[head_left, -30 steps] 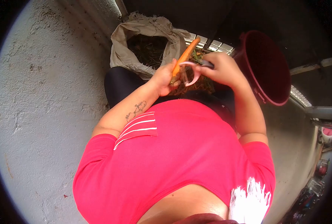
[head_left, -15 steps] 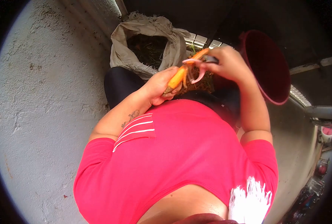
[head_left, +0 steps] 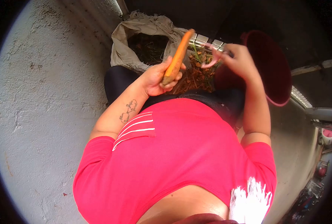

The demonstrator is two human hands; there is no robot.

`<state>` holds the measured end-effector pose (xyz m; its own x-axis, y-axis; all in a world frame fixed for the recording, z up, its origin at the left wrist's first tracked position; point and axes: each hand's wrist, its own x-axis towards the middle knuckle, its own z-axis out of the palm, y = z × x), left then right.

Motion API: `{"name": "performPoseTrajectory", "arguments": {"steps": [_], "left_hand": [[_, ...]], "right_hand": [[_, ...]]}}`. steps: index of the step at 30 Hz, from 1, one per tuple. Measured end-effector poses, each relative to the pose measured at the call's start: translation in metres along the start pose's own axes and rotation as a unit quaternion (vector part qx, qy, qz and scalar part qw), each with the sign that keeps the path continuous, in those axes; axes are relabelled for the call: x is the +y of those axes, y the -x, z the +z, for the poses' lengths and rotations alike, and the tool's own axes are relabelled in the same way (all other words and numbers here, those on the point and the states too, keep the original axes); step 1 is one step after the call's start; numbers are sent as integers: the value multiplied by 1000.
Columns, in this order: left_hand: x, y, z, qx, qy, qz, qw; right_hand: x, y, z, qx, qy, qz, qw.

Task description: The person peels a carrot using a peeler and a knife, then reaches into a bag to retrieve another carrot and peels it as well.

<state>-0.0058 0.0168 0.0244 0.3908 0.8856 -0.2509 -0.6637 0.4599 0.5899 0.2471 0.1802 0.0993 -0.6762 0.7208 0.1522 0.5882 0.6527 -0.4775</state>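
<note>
My left hand (head_left: 160, 77) is closed round the lower end of a carrot (head_left: 179, 58), which tilts up and to the right. Most of the carrot shows smooth orange; its end by my palm is still brownish. In my right hand (head_left: 239, 61) is a pink Y-shaped peeler (head_left: 213, 61), its head apart from the carrot and off to the right. My fingers hide most of the peeler's handle. Under both hands lies a heap of orange and brown peelings (head_left: 199, 76) with some green bits.
A whitish woven sack (head_left: 120, 46) stands open ahead, with dark plant matter inside. At the right is a dark red tub or bucket (head_left: 272, 69). A rough grey wall (head_left: 50, 97) rises close on the left. Several blurred items lie far right.
My right hand has drawn the peeler away from the carrot, to the right. My left hand has turned the carrot more upright, and its full length now shows.
</note>
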Motion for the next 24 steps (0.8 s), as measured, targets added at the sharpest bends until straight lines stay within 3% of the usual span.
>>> {"name": "performPoseTrajectory", "arguments": {"steps": [3,4,8,11,14,17,20,23,24], "left_hand": [[-11,-16,-4,68,-13,45,997],[-11,-16,-12,12,2,36,999],[-21,-21,23,187,44,30,981],[-23,-17,14,117,49,43,991],[-24,-14,18,136,46,37,989],[-24,-7,5,1,23,-3,1000],[-13,8,29,97,-15,-33,995],[-15,16,16,3,-44,-33,998],[-11,20,22,11,-62,-41,997]], "right_hand": [[-42,8,13,-54,8,-101,993],[-49,9,18,-58,8,-113,992],[-65,6,31,-92,47,-136,985],[-67,6,36,-117,62,-136,982],[-69,7,36,-111,58,-149,981],[-69,6,29,-101,48,-160,981],[-57,1,19,-89,43,-174,980],[-38,-9,0,-63,60,-147,985],[-24,-14,-2,-56,71,-148,985]]}}
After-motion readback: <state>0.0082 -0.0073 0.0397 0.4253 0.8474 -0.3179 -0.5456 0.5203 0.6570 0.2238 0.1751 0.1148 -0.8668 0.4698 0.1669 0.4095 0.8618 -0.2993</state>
